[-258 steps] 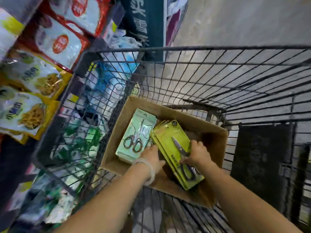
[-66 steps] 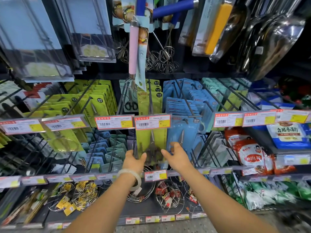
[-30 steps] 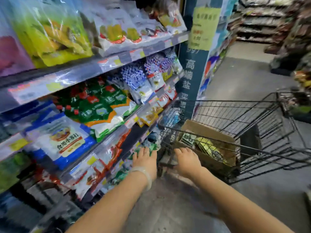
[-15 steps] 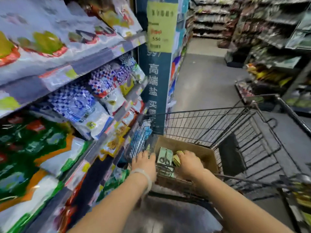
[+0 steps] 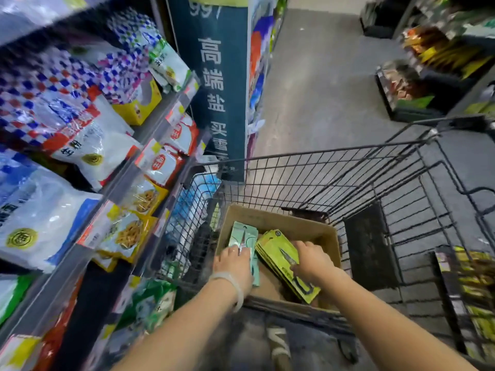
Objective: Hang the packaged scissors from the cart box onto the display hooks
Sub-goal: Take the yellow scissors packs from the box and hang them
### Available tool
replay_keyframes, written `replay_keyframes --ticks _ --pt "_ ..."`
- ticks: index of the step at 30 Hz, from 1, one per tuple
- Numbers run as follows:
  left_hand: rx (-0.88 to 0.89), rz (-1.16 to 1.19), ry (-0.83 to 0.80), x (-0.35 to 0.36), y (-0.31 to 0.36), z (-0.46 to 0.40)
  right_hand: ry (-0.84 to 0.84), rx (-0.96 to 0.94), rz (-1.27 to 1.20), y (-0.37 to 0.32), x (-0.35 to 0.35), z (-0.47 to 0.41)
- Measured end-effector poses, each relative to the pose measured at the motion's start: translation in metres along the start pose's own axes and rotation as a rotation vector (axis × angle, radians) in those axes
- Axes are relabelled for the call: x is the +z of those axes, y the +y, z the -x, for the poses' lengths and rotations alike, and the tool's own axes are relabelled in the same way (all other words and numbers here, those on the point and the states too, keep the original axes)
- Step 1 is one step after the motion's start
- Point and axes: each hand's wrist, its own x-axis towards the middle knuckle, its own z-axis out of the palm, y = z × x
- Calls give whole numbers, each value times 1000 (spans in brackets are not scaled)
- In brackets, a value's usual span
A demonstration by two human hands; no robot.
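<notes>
Now we're down in the cardboard box (image 5: 278,220) at the near left corner of the wire cart (image 5: 348,167), and this is plainly the pick-up step. The left hand (image 5: 235,261) lies over the mint-green scissor packs (image 5: 242,236) on the left side of the box; we cannot tell whether its grip has closed on them or is only resting on top. The right hand (image 5: 312,259) is on the yellow-green scissor packs (image 5: 278,253), a fanned stack leaning across the right side of the box, its fingers curled over the top card and looking to pinch it.

So nothing is lifted clear yet, by our reading. No display hooks are in view here, only the shelf of bagged goods (image 5: 80,145) on the left. The next move calls for peeling a pack, or a few, off the stack without dragging the rest, then turning away from the cart to find the hooks and line up the hang hole.
</notes>
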Motion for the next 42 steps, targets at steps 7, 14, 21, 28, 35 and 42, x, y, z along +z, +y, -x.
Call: replay_keyframes --ticks 7,14,21,28,35,42 --pt "-149 130 -201 29 23 -92 -229 39 12 55 38 -95" --pt "-263 311 -380 77 40 -156 -348 24 -68 85 80 -167" --pt "-392 495 -465 109 42 -174 -367 139 -233 97 108 -195" --pt "-501 670 -431 94 53 -169 -312 169 -653 102 93 -187" --pt "-779 1410 -20 80 63 -177 -337 109 -1402 55 51 -167" --pt "-940 1502 144 92 40 -184 -338 156 -1142 75 57 -193"
